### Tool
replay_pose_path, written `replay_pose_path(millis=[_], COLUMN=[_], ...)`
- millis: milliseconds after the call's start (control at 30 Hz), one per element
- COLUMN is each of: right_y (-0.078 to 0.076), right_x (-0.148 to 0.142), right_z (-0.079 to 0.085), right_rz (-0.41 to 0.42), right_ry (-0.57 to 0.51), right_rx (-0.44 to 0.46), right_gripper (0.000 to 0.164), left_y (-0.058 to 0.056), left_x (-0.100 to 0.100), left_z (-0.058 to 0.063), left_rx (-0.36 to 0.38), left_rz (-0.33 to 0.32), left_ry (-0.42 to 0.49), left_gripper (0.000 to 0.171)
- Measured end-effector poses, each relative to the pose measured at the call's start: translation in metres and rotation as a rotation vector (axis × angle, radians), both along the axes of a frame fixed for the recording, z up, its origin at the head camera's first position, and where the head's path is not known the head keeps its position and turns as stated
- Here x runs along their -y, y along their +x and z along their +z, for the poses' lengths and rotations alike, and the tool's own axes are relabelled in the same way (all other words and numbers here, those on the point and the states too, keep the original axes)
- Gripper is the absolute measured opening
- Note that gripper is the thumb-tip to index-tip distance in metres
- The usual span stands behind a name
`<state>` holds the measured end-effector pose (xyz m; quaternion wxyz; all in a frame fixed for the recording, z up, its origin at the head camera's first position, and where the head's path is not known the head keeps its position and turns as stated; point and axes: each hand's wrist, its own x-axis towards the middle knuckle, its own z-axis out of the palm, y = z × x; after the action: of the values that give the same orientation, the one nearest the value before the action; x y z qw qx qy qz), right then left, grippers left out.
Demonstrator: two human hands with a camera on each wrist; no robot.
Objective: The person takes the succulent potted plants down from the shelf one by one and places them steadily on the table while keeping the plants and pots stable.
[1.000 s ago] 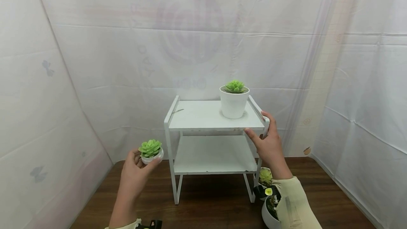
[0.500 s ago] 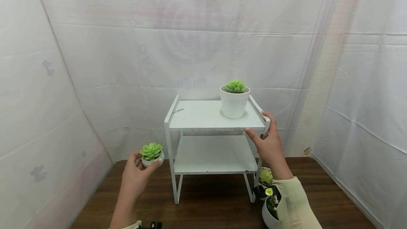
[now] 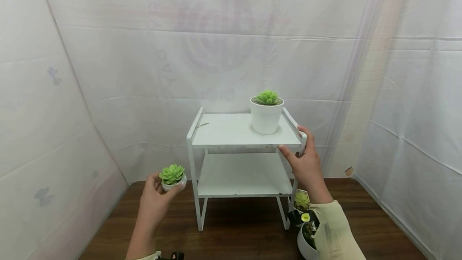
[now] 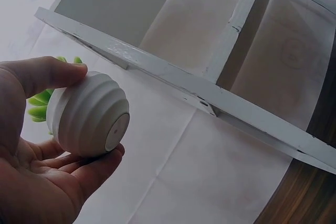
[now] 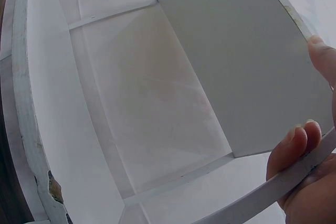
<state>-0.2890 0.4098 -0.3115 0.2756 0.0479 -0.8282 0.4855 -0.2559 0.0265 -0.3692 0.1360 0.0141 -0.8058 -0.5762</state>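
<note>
Left of the shelf, my left hand [image 3: 154, 200] holds a small potted succulent [image 3: 172, 175] above the table, thumb on one side and fingers on the other. Its ribbed white pot [image 4: 92, 114] shows its round base in the left wrist view. My right hand [image 3: 306, 165] grips the front right corner of a white two-tier shelf [image 3: 245, 173], thumb on the top board's front edge. In the right wrist view, curled fingertips [image 5: 294, 148] wrap the shelf's frame bar. A larger succulent in a smooth white pot [image 3: 266, 117] stands upright on the top board's right side.
Two more potted plants stand beside the shelf's right legs: one potted succulent [image 3: 301, 200] behind, one white pot [image 3: 306, 244] in front, partly hidden by the right sleeve [image 3: 335, 232]. Everything rests on a dark wooden table [image 3: 238, 244], with white sheeting [image 3: 144, 71] around it.
The left hand with the small succulent has lowered slightly and shifted a little to the right. My right hand keeps its grip on the shelf, which stays in place.
</note>
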Motion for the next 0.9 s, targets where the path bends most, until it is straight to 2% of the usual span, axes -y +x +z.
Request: replay_pose_path(millis=[433,600,900], right_y=[0.000,-0.001,-0.002], right_x=[-0.001,-0.001,0.000], right_z=[-0.001,0.000,0.000], right_rz=[-0.008,-0.005,0.003], right_ry=[-0.001,-0.003,-0.005], right_rx=[-0.002,-0.001,-0.002], right_gripper=[0.080,0.081,0.081], left_y=[-0.003,-0.005,-0.007], left_x=[0.001,0.002,0.005], left_z=[-0.011,-0.015,-0.024], left_rx=[0.008,0.038,0.042], left_rz=[-0.021,-0.007,-0.006], left_ry=[0.020,0.018,0.001], left_gripper=[0.084,0.086,0.088])
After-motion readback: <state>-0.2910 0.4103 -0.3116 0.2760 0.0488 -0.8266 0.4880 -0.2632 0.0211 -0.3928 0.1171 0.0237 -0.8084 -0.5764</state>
